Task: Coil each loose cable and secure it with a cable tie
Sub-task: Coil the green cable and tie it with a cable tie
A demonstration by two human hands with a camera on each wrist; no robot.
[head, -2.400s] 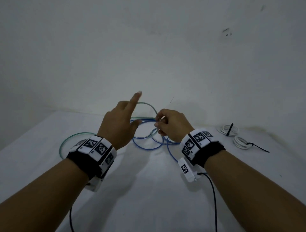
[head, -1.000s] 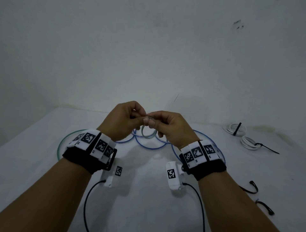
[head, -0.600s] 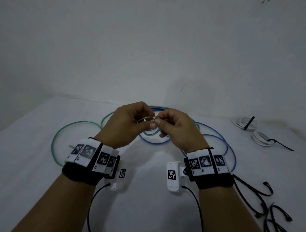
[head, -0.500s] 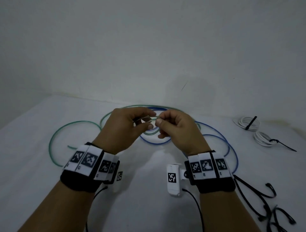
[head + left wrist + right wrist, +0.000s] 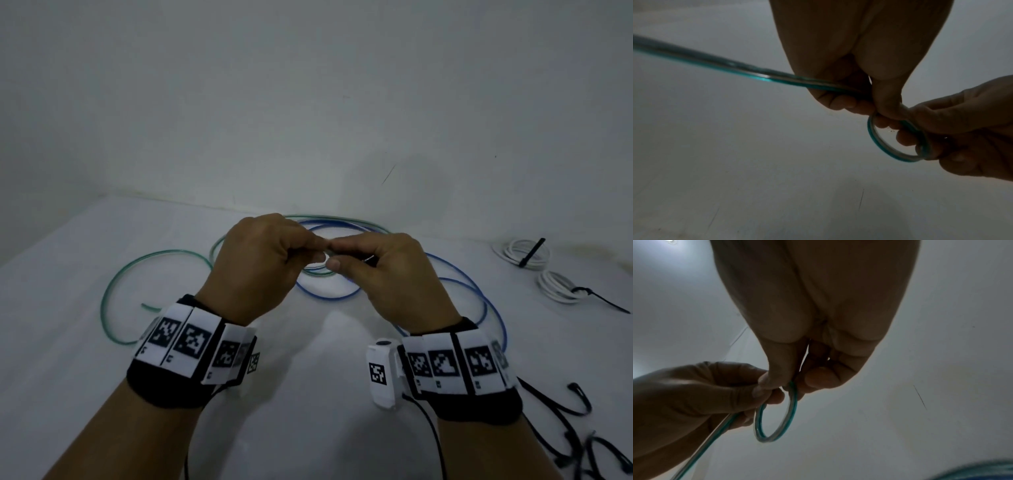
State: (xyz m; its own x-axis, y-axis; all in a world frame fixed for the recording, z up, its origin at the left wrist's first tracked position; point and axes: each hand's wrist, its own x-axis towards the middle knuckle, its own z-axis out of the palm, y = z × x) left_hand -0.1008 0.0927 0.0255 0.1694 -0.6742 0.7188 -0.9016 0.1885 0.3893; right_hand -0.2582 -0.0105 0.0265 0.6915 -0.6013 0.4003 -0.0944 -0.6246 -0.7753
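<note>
A green cable (image 5: 113, 287) lies in wide loops on the white table (image 5: 308, 394); one end is wound into a small ring (image 5: 879, 142) held up between both hands. My left hand (image 5: 260, 267) pinches the green cable where it enters the ring (image 5: 777, 431). My right hand (image 5: 387, 270) pinches the top of the same ring between thumb and fingers. A blue cable (image 5: 479, 294) lies in loose loops under and to the right of the hands. The pinch points are hidden from the head view.
Two white cable coils (image 5: 520, 253) (image 5: 558, 287), each bound with a black tie, lie at the far right. Several loose black cable ties (image 5: 582, 428) lie at the near right. A white wall (image 5: 308, 102) stands behind the table.
The hands have come together and lowered towards me. The green cable's end has been wound into a small ring that both hands now pinch.
</note>
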